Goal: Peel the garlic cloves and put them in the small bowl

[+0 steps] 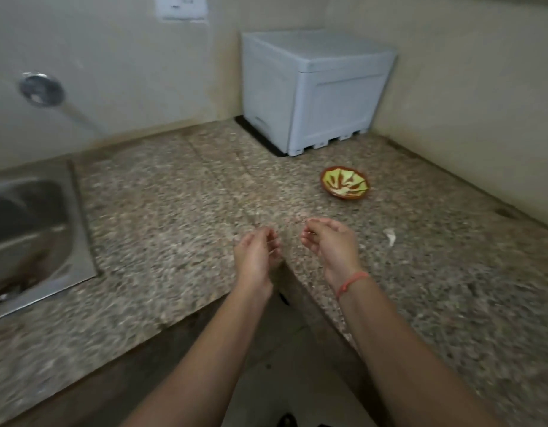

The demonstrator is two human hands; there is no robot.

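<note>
Garlic scrap [389, 236], pale, curved and thin, lies on the speckled granite countertop [161, 217] to the right of our hands. The blur keeps us from telling whether it is a clove or a piece of skin. Beyond it, well apart, sits the small bowl [345, 182], shallow and round, with a brown rim and a green-yellow inside marked with brown streaks. We can make out nothing in it.

Our left hand [256, 252] hovers above the counter's inner corner with its fingers [274, 238] loosely curled towards the thumb, and we see nothing held in it. Our right hand [329, 243], a red thread bracelet [352, 283] at its wrist, is just beside it, palm inward. Its fingers [309, 241] are half curled, with a thin dark sliver at the tips. We cannot tell whether they pinch it.

A steel sink [35, 229] is set into the counter at the left. A white ribbed plastic box [315, 90] stands in the far corner.
</note>
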